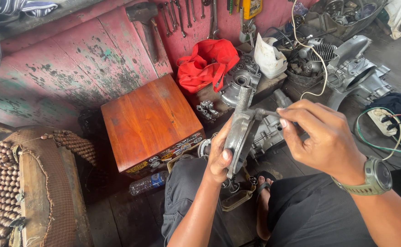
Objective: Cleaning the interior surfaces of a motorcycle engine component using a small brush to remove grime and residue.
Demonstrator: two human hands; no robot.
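Head view: a little right of the frame's centre, the left hand [219, 155] grips a grey cast-metal engine cover [239, 132] from below, thumb pressed on its near edge and fingers wrapped behind it. The cover stands nearly upright, dull and grimy, with a round tube-like neck at its top and a flat flange running down toward the palm. The right hand [321, 137], wearing an olive wristwatch [375, 176], pinches a slim dark metal tool [268, 112] between thumb and fingertips; the tool's tip meets the cover near the neck.

Behind the cover, more grey engine casings [266, 130] lie on the floor. Left of centre stands a reddish wooden box [148, 121] with stickers along its lower edge, and a plastic bottle [148, 184] lies beneath it. A red cloth bag [207, 64] sits at upper centre below wrenches [180, 16] hanging on the worn pink wall. A beaded seat cover [1, 178] fills the lower left.
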